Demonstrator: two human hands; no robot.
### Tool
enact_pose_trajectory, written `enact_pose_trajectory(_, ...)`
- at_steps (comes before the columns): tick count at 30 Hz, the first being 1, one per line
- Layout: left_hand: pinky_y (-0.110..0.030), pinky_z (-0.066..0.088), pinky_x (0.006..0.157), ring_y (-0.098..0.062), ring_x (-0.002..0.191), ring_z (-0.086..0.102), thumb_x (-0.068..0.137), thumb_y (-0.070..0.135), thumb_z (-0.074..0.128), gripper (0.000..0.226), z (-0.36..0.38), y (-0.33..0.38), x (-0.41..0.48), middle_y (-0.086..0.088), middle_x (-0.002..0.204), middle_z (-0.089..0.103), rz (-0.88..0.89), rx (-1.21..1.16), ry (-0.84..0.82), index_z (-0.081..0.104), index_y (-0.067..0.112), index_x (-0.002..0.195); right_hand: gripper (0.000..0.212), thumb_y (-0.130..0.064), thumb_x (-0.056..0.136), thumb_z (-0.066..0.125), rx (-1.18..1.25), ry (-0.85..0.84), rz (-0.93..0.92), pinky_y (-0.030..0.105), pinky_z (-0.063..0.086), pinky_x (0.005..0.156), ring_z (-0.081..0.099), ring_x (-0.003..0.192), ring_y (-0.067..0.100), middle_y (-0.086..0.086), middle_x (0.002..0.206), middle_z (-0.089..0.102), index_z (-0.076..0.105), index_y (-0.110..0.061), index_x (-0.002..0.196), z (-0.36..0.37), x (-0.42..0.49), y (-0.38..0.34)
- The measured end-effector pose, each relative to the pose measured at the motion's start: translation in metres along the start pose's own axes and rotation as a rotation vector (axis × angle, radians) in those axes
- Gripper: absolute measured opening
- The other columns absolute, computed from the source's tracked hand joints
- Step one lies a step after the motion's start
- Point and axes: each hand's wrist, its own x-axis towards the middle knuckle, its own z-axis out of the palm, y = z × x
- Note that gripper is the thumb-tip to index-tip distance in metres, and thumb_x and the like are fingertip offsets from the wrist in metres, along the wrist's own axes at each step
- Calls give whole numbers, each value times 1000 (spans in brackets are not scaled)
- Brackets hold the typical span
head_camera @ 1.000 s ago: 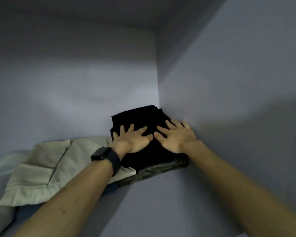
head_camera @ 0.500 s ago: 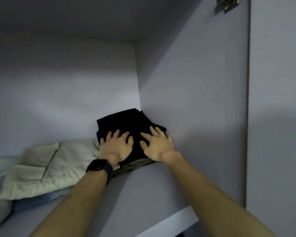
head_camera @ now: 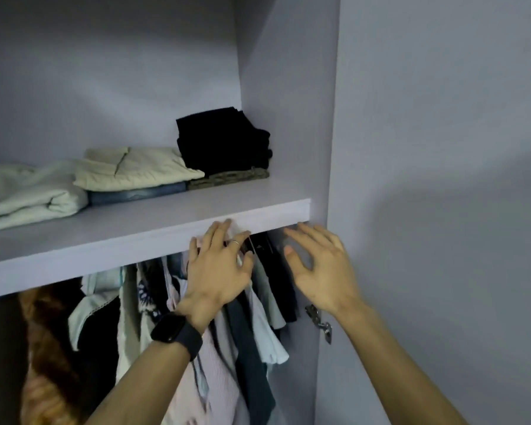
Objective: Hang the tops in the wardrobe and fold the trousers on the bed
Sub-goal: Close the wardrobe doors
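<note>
Folded trousers point(head_camera: 224, 139) lie stacked on the shelf point(head_camera: 166, 216), far right; tops point(head_camera: 246, 357) hang beneath it. That much looks done; the bed is out of view, so what remains is unclear. The left hand point(head_camera: 218, 268) and right hand point(head_camera: 319, 268) hover near the shelf edge, fingers spread, empty.

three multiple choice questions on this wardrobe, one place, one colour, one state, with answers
1. Where is the black folded pile? A on the shelf, by the right wall; B on the floor; C on a chair.
2. What colour is the lower garment beneath the cream garment? A red; B blue; C yellow.
3. How are the left hand and right hand? A gripping hangers; B open, fingers spread; C fists.
Answers: A, it sits in the shelf's right corner; B, denim blue shows beneath; B, both hold nothing.
</note>
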Motion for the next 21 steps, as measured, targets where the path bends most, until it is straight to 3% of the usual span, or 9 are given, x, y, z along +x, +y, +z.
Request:
enact_pose_trajectory(2, -46, 10, 124, -18, 152, 17, 99, 47, 45, 50, 10, 6, -46, 5, 162, 31, -27, -27, -15, 42, 41, 149, 38, -38, 102, 55, 45, -1, 27, 17, 15, 118, 34, 142, 13, -11, 149, 51, 58, -36, 139, -3, -41, 5)
enact_pose_trajectory(6, -44, 17, 123, -18, 149, 24, 99, 41, 49, 52, 38, 10, -117, 5, 159, 34, -92, -119, -174, 40, 38, 151, 35, -34, 100, 59, 121, -33, 120, 23, 25, 116, 39, 138, 13, -11, 142, 57, 63, -33, 135, -2, -114, 15)
enact_pose_trajectory(11, -38, 27, 118, -21, 142, 36, 98, 32, 54, 53, 80, 28, -203, 1, 154, 42, -127, -284, -347, 44, 30, 150, 33, -30, 99, 62, 86, -98, 292, 1, 20, 105, 46, 131, 10, -15, 135, 61, 67, -31, 132, -2, -220, 28)
enact_pose_trajectory(16, -32, 30, 117, -18, 141, 38, 99, 23, 57, 52, 107, 56, -255, 2, 154, 43, -44, -497, -554, 46, 22, 149, 33, -26, 99, 63, 35, -114, 466, 24, 37, 110, 53, 128, 14, -11, 135, 63, 67, -26, 132, -19, -306, 33)
enact_pose_trajectory(21, -30, 33, 116, -15, 141, 37, 99, 23, 59, 51, 108, 104, -252, 5, 151, 44, 142, -701, -615, 45, 24, 148, 31, -31, 99, 63, 37, 68, 635, 28, 47, 102, 56, 119, 5, -18, 127, 62, 65, -34, 130, -56, -346, 38)
